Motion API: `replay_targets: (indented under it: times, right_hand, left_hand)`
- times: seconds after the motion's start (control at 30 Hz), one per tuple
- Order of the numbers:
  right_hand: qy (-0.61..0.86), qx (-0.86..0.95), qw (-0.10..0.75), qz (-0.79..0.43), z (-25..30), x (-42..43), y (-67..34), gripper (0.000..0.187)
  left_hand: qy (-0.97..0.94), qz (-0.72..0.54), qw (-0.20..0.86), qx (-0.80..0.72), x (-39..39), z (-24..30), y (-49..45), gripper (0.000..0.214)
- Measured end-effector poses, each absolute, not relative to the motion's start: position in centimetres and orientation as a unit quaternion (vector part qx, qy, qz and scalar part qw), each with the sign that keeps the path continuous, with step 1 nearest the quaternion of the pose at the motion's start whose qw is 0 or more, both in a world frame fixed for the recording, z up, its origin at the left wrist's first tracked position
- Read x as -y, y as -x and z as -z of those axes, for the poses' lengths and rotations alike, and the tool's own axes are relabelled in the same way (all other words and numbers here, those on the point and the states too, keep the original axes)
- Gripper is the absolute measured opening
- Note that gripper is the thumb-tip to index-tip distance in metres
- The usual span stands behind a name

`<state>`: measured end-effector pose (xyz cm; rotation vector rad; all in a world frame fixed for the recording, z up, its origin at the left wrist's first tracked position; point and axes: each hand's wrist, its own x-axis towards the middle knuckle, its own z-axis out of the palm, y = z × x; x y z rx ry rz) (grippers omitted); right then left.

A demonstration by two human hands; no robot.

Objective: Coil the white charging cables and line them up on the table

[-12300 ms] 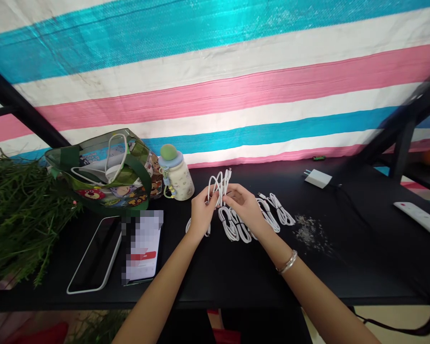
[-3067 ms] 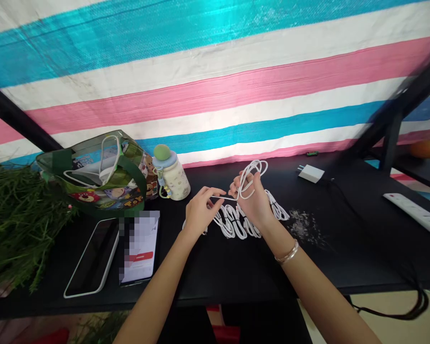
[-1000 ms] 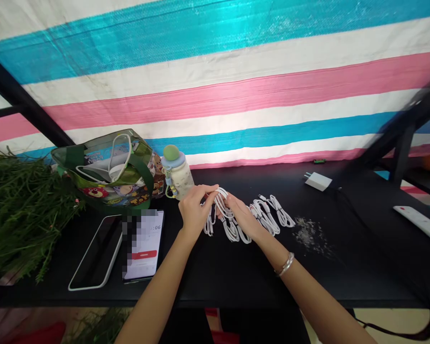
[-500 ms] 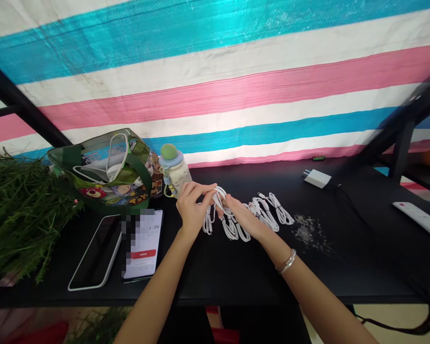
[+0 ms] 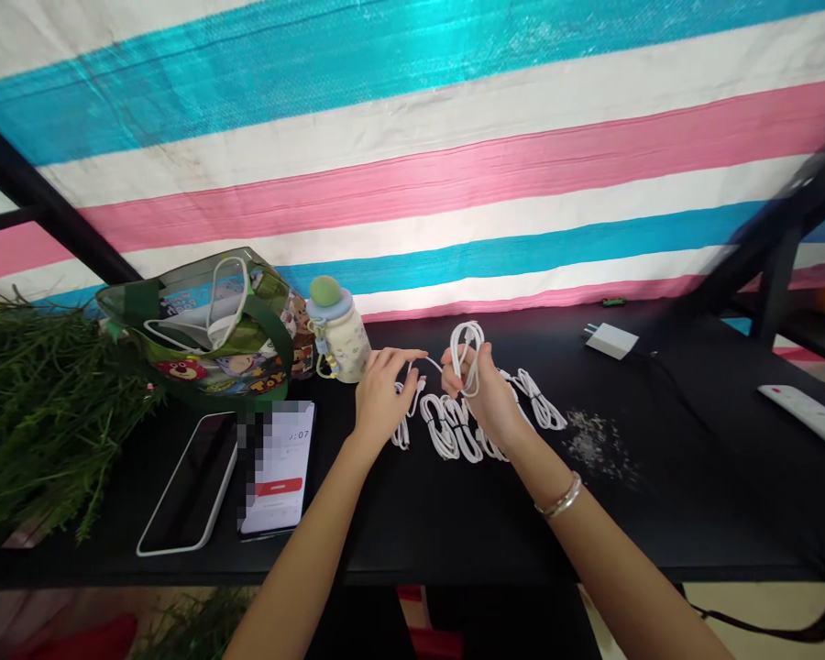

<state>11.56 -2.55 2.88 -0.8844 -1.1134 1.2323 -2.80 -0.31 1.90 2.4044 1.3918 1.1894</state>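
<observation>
In my right hand is a coiled white charging cable, gripped between thumb and fingers above the table. My left hand is closed on a loose stretch of this same cable, which runs across the gap to the coil. A connector end hangs below my left fingertips. Under and between my hands lie several bundled white cables in a row, each tied with a dark band. My right hand and wrist hide part of the row. Another tied bundle lies at the row's right end.
At left stand a character-print bag and a bottle, with two phones in front. Green foliage fills the far left. Rightward are grey-white bits, a white plug adapter and a power strip.
My right hand has moved up and right with the coil, drawing apart from my left. A single stretch of cable now spans between them.
</observation>
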Motion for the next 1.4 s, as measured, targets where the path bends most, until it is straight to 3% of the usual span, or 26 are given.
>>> replay_targets:
  times: [0.13, 0.3, 0.53, 0.8, 0.97, 1.13, 1.4]
  right_hand:
    - [0.372, 0.485, 0.594, -0.524, -3.2, 2.8, -11.4, 0.061]
    - [0.347, 0.467, 0.616, -0.531, -2.9, 2.9, -11.4, 0.058]
    - [0.307, 0.400, 0.657, -0.561, -3.3, 2.3, -13.1, 0.050]
    - [0.267, 0.274, 0.679, -0.627, -3.9, 2.2, -13.7, 0.048]
    - [0.258, 0.252, 0.660, -0.659, -4.3, 2.2, -13.4, 0.055]
    - [0.284, 0.263, 0.645, -0.659, -3.9, 2.0, -13.1, 0.052]
    - [0.361, 0.267, 0.596, -0.665, -3.0, 1.7, -12.8, 0.052]
  left_hand:
    - [-0.823, -0.355, 0.043, -0.441, 0.1, -1.3, 2.9, 0.036]
    - [-0.832, -0.332, 0.065, -0.440, 0.0, -1.2, 2.9, 0.034]
    - [-0.826, -0.378, 0.071, -0.412, 0.1, -1.9, 3.0, 0.043]
    - [-0.835, -0.416, -0.037, -0.358, 0.3, -2.0, 3.2, 0.020]
    - [-0.815, -0.449, -0.051, -0.364, 0.3, -2.3, 3.4, 0.024]
    - [-0.812, -0.468, 0.010, -0.349, 0.3, -2.4, 3.3, 0.025]
    - [-0.757, -0.499, 0.191, -0.375, 0.3, -2.3, 3.0, 0.019]
